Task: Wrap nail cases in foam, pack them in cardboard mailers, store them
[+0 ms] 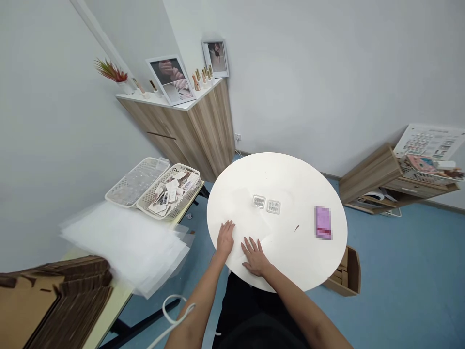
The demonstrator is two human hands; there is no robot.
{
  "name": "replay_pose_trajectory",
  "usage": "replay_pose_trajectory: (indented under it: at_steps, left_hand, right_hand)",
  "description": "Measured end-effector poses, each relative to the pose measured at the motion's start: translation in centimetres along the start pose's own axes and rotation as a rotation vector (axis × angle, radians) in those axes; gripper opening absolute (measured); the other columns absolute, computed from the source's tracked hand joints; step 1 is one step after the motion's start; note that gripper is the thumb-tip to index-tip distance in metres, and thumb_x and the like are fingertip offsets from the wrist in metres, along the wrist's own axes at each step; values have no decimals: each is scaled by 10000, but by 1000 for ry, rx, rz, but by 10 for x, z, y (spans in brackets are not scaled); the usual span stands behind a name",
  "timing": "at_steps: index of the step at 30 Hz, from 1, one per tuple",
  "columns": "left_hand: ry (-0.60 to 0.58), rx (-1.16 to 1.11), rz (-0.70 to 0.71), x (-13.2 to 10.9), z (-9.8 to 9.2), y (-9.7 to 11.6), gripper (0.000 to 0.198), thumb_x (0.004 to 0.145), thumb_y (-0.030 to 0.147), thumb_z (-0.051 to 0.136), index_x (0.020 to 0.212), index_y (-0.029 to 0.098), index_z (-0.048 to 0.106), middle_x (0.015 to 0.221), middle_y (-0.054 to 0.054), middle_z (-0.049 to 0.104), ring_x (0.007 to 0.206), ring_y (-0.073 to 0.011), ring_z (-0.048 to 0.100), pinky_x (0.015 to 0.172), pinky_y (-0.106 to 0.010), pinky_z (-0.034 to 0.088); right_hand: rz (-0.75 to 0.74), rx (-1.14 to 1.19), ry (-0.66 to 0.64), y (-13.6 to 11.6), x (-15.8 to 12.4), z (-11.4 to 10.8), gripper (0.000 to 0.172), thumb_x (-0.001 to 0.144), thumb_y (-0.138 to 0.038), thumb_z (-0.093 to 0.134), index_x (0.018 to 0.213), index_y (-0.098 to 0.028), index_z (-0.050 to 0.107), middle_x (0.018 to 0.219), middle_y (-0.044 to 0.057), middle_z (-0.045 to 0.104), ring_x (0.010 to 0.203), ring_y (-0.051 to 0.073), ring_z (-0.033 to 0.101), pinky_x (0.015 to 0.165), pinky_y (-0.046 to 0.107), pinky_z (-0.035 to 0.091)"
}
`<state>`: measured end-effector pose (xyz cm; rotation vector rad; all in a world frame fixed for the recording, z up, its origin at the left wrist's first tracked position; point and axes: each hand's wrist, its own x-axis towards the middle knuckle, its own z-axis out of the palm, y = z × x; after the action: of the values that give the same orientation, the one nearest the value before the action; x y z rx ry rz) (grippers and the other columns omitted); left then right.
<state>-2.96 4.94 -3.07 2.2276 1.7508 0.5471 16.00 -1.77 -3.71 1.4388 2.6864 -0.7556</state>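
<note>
My left hand and my right hand lie flat on a round white tabletop, near its front edge. Both are palm down, fingers spread, holding nothing. Just beyond them sit two small clear plastic cases, side by side and apart from my fingers. Further right lies a pink box, its surface blurred out. A tiny red mark shows on the tabletop between the cases and the box.
To the left, a table carries white plastic baskets holding cards, a stack of clear sheets and flattened cardboard. A white cord hangs near my left forearm. An open cardboard box stands on the floor at right, beyond a wooden shelf unit.
</note>
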Motion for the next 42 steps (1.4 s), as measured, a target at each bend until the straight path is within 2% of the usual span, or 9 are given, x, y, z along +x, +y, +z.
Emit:
replay_pose_trajectory:
  at_steps: [3,6,9,11,17,24,30,37,42]
  left_hand:
    - [-59,-119,-59,-1,17,7,474,919,143,323,1367,178,473,1474,-113,451,1403,-225,359,1150,-489,327]
    - [-155,-140,-145,-1,30,4,482,983,310,314,1442,179,381,1535,-131,352,1434,-261,289,1140,-489,323]
    - [-194,-66,-107,-2,33,-7,551,993,426,316,1493,196,289,1567,-153,274,1453,-303,224,1136,-551,273]
    - [-162,-6,-17,-2,32,-16,633,968,499,374,1514,212,237,1587,-160,207,1463,-323,176,1136,-580,239]
    - [-125,100,109,11,17,-34,744,929,561,433,1536,225,163,1603,-152,147,1470,-327,144,1148,-567,211]
    - [-128,136,119,9,-6,-40,660,977,495,350,1543,243,124,1606,-119,149,1471,-305,154,1165,-528,204]
    - [-114,166,97,-4,-5,-31,585,1004,373,308,1542,227,131,1599,-113,185,1470,-290,166,1170,-514,216]
    - [-154,146,172,4,7,-26,614,997,385,332,1543,215,108,1600,-116,174,1472,-289,149,1168,-525,213]
    - [-175,109,221,10,17,0,659,979,395,381,1542,203,99,1597,-127,175,1471,-290,155,1162,-534,216]
  right_hand:
    - [84,85,-12,-16,25,5,730,895,-387,489,1529,-151,216,1605,144,122,1470,361,63,1145,612,82]
    - [83,195,35,-13,48,-5,616,865,-224,470,1465,-138,365,1542,173,315,1420,327,252,1122,558,230]
    - [116,229,235,14,61,-31,464,846,-81,382,1263,-149,575,1346,155,537,1254,254,461,1061,451,365]
    - [215,144,333,41,68,-54,412,827,-67,406,1180,-146,604,1230,143,586,1153,252,512,1009,422,416]
    - [286,-66,365,119,100,-106,574,758,-103,528,1329,-147,490,1400,163,485,1324,324,379,1099,497,290]
    - [349,-14,182,160,128,-104,688,768,-227,617,1411,-183,375,1490,163,404,1398,325,313,1112,559,227]
    - [311,-37,272,164,130,-103,619,816,-225,560,1404,-179,372,1383,173,509,1307,297,435,1116,594,193]
    - [311,-34,500,148,124,-133,672,892,-329,465,1483,-117,224,1454,213,421,1383,315,334,1135,564,203]
    - [131,-17,426,115,92,-118,696,891,-307,484,1510,-160,203,1481,176,413,1405,280,323,1146,535,215]
